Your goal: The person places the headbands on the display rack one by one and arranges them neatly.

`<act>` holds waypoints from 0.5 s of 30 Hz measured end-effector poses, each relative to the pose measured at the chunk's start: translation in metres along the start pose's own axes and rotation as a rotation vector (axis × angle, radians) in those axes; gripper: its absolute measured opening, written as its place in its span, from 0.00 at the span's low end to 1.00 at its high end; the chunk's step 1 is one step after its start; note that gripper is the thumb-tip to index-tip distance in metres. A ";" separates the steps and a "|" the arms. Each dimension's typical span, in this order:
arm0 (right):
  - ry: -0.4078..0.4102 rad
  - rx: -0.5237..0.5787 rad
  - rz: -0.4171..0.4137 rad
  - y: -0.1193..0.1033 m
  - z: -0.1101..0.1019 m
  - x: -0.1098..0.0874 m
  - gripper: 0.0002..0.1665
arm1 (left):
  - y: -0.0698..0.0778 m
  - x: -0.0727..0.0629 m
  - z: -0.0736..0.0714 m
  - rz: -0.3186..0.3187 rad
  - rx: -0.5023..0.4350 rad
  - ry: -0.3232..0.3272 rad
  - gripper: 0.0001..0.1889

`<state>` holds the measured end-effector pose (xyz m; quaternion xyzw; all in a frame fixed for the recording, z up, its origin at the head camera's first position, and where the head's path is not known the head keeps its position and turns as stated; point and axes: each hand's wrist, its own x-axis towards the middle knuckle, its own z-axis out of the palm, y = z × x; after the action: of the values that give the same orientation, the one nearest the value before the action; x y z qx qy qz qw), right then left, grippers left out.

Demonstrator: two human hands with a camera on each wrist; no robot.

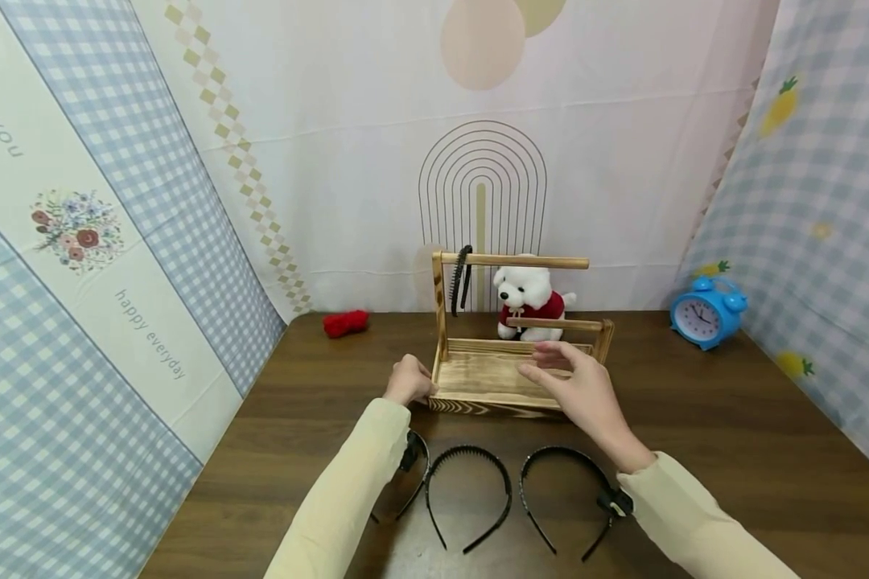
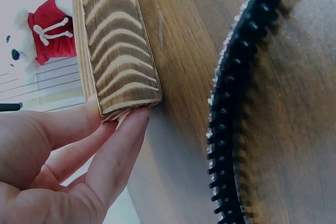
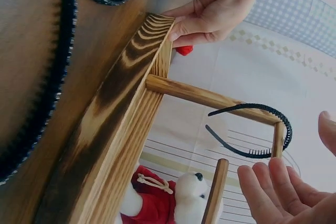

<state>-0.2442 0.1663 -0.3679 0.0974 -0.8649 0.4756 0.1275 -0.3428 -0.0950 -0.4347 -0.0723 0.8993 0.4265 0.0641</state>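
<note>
A wooden rack [image 1: 507, 394] with a tray base and two horizontal bars stands mid-table. My left hand [image 1: 409, 379] holds its front left corner; in the left wrist view the thumb and fingertips [image 2: 139, 115] pinch the striped wooden end. My right hand [image 1: 575, 390] hovers over the tray's right part, fingers extended and apart, holding nothing. On the upper bar hangs a black toothed headband [image 1: 458, 281], seen in the right wrist view near the bar's end. Three more headbands lie in front: one [image 1: 422, 466] partly behind my left sleeve, one [image 1: 507, 482] in the middle, one [image 1: 527, 490] at right.
Behind the rack sits a white plush dog [image 1: 525, 285] in a red top. A red plush object [image 1: 345, 323] lies at the table's back left. A blue alarm clock [image 1: 708, 312] stands at back right. Patterned cloth [image 1: 333, 161] hangs round the table [image 1: 710, 450].
</note>
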 end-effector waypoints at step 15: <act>-0.069 -0.195 0.067 0.034 -0.018 -0.047 0.32 | 0.000 -0.004 -0.001 0.015 0.010 0.001 0.08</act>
<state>-0.2073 0.2016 -0.4002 0.0717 -0.9138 0.3894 0.0906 -0.3393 -0.0956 -0.4340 -0.0654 0.9019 0.4226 0.0608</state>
